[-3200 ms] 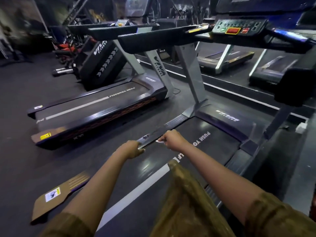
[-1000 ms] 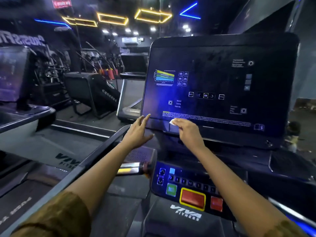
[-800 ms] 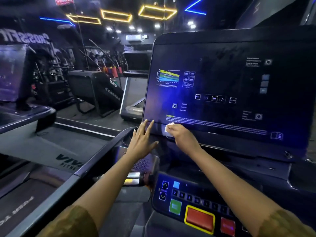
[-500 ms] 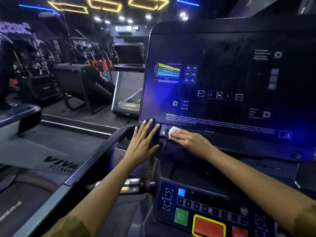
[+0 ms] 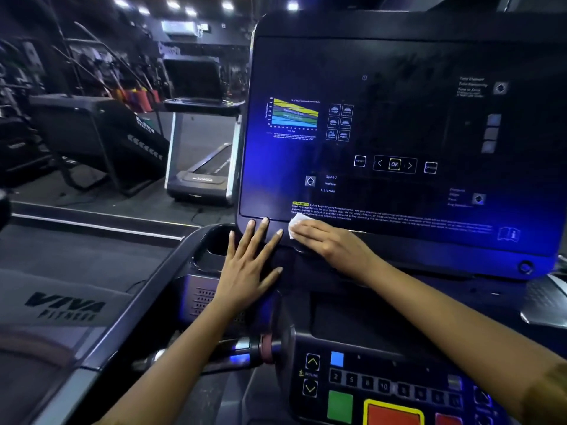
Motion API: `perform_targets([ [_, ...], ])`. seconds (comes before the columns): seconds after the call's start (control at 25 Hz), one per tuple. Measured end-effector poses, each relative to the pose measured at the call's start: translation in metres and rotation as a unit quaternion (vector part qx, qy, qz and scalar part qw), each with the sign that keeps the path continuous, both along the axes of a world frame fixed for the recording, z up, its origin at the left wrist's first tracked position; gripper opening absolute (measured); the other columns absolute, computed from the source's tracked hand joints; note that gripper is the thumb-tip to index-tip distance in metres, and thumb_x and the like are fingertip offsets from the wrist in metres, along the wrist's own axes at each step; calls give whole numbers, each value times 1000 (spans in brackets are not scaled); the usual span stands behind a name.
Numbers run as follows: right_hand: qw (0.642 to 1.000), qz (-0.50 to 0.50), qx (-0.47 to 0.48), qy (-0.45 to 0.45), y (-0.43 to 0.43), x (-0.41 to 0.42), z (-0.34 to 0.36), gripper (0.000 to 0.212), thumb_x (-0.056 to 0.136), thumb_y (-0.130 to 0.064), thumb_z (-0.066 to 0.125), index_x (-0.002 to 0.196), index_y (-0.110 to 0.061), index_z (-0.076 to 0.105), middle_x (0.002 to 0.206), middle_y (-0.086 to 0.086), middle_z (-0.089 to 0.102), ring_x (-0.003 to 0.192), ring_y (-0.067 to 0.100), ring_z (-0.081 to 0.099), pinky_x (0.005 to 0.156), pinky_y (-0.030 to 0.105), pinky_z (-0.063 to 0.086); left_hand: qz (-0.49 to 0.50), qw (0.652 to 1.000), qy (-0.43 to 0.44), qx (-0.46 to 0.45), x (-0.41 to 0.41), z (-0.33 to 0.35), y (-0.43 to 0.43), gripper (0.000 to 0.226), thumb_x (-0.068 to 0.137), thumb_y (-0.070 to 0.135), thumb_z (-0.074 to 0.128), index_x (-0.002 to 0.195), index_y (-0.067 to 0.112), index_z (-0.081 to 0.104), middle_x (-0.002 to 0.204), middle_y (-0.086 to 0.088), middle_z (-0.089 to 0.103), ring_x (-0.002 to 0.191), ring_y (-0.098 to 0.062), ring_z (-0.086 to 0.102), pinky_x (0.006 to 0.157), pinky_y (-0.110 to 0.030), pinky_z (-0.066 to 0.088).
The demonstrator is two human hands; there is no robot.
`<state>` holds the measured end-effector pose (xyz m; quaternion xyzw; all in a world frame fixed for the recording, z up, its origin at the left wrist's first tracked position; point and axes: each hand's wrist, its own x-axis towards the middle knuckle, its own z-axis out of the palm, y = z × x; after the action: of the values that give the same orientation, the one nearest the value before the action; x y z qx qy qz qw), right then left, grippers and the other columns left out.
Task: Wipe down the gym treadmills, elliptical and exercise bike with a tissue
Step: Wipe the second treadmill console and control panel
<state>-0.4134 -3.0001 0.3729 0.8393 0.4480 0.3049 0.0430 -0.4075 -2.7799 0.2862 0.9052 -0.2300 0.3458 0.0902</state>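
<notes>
Tissue (image 5: 298, 221): white, thin, crumpled into a small pad, pressed against the bottom-left strip of the treadmill console (image 5: 399, 56), just below the printed warning text (image 5: 383, 214). Pinned there under the straight, flat fingers of the right grip (image 5: 325, 243), released rather than clenched, fingertips pointing left, only the pad's left corner showing past them. Left grip (image 5: 250, 265) likewise released, fingers splayed, palm flat on the console's lower-left corner, just beside the tissue, not touching it. Rest of the face stretching rightward and upward from the right grip, long axis left to right; probably a sweep rightward along the bottom edge next, then up in rows. Right grip nearer that work, left apparently only bracing. Face hard, glossy, dark, lit blue, faintly streaked higher up; frame of rounded plastic. Soft paper likely to glide easily, perhaps to tear on the frame lip. Keypad (image 5: 383, 388) below, with green and red buttons.
</notes>
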Motion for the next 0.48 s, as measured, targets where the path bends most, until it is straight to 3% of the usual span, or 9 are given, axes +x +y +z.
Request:
perform_targets([
  [0.12,1000,-2,-23,-3,-31,-5,-11,40,87,-3,38,118,-4,63,123,5,62,114,21,59,92,30,50,-15,999,-10,-37,-2,3,1,66,87,49,44,148,28,26,157,-5,18,146,-25,12,113,-52,11],
  [0.24,999,-10,-31,-1,-47,-14,-14,39,87,-5,40,117,-5,64,123,4,62,114,19,59,97,26,43,-31,988,7,-148,0,13,7,73,86,51,46,150,31,15,158,-1,12,147,-21,4,117,-45,4],
  [0.32,1000,-4,-28,10,-35,-10,-14,39,86,-5,40,117,-6,64,122,3,63,114,19,59,92,26,48,-40,974,42,-220,8,24,10,79,86,55,45,151,31,7,158,-1,9,147,-17,-1,119,-41,3],
  [0.48,999,35,-36,-18,10,11,-6,38,88,-6,40,115,-4,65,120,4,64,113,20,59,95,24,45,-35,973,46,-222,20,37,11,81,87,60,39,152,23,9,159,-4,9,147,-16,1,118,-37,3],
])
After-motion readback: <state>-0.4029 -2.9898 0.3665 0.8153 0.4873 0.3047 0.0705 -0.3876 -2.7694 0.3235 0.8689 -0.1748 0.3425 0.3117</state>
